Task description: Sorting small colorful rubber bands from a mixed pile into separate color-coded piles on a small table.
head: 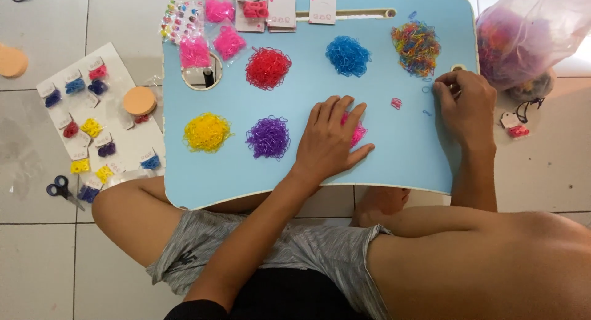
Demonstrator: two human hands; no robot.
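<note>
Near, left hand lies flat, fingers spread on pink bands; right hand pinches by mixed pile; a nudge could blend colours.

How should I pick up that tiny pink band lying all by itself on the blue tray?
Pinch the lone pink band across its short middle with thumb and fingertip, probably coming straight down from above. It lies flat on the blue tray, apart from the piles, so there is bare surface around it. The right hand is closest.
</note>
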